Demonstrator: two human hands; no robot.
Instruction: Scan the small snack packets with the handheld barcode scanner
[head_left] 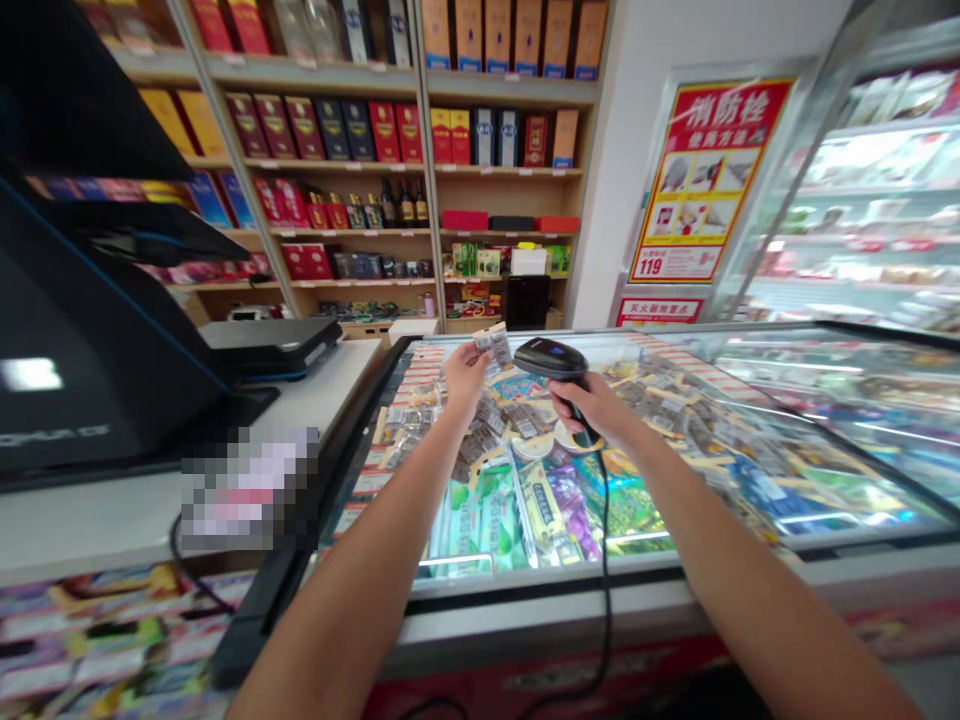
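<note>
My left hand (465, 368) is stretched out over a glass-topped freezer chest (675, 575) and pinches a small grey packet (493, 346) with a tan edge, held upright. My right hand (592, 405) grips the handle of a black barcode scanner (553, 358), whose head points left at the packet, a short gap away. The scanner's black cable (604, 560) hangs down over the freezer's front edge. Under the glass lie several packets, grey ones at the back and green and purple ones at the front.
A black checkout screen (82, 340) and a flat black device (270, 345) stand on the white counter (97, 515) to the left. Shelves of boxed goods and bottles (390, 140) fill the back wall. A red poster (705, 180) and a glass-door fridge (862, 190) stand at the right.
</note>
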